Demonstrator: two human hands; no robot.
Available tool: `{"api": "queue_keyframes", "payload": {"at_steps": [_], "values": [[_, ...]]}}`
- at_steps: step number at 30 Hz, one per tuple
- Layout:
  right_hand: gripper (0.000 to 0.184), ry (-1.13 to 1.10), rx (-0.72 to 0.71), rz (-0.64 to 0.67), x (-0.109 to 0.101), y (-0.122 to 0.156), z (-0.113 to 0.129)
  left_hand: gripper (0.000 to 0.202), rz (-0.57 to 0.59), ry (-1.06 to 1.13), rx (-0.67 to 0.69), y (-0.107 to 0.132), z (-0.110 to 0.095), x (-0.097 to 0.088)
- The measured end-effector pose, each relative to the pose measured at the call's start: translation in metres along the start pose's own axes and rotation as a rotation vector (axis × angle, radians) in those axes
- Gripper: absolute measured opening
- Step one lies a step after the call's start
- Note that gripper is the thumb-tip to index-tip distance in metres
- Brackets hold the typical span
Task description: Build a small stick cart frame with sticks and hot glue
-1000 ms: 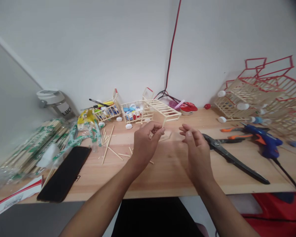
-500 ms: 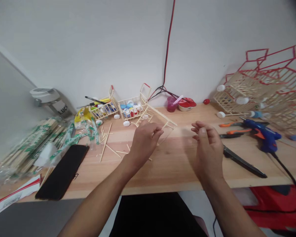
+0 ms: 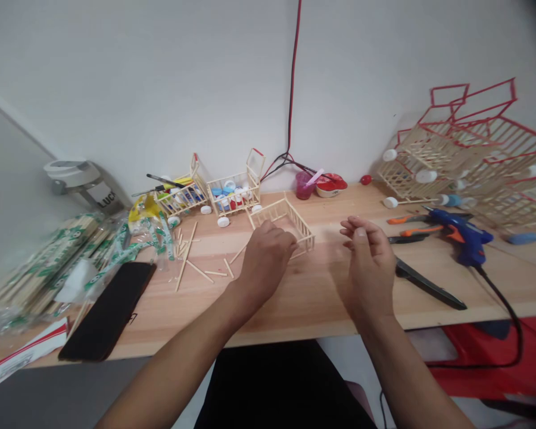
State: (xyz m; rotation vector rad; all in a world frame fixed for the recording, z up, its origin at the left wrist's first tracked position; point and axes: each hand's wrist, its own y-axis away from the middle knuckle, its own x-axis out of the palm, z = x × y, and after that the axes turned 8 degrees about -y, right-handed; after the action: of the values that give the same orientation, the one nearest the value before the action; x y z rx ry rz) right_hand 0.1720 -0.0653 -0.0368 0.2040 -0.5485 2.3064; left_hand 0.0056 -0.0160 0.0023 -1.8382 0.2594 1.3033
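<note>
My left hand [image 3: 270,253] is closed at the near left side of a small basket frame of thin wooden sticks [image 3: 301,223]. The frame rests on the table with its short upright bars showing; my fingers hide its near corner. To the right, my right hand [image 3: 370,253] hovers above the table, fingers loosely curved and apart from the thumb, with nothing visible in them. Loose cut sticks [image 3: 201,272] lie left of my left hand. Black-handled cutters [image 3: 429,286] and a blue hot glue gun [image 3: 462,235] lie right of my right hand.
Small stick carts [image 3: 234,193] holding bottle caps stand at the back. Larger red-trimmed carts [image 3: 464,149] are stacked at the right. A red paint dish [image 3: 331,186] and purple cup [image 3: 302,187] sit by the wall. A black phone [image 3: 109,310] and bagged sticks [image 3: 49,256] occupy the left.
The stick frame has gone from tilted up to lying level on the table under my left hand. My right hand stays beside it, and the view has shifted slightly.
</note>
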Motion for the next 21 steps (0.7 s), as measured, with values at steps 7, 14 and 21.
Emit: {"api": "queue_keyframes", "payload": {"at_steps": [7,14,21], "values": [[0.028,0.011,-0.005,0.028,-0.001,0.000,0.000,0.019,0.058,-0.071,0.026,0.000,0.002,0.010],[0.028,0.038,-0.006,0.021,0.000,0.000,0.001,0.015,-0.041,0.048,-0.005,-0.002,0.005,0.009],[0.023,0.003,-0.009,-0.013,-0.001,0.000,0.001,0.008,-0.178,0.313,-0.352,0.008,0.039,-0.058]]}}
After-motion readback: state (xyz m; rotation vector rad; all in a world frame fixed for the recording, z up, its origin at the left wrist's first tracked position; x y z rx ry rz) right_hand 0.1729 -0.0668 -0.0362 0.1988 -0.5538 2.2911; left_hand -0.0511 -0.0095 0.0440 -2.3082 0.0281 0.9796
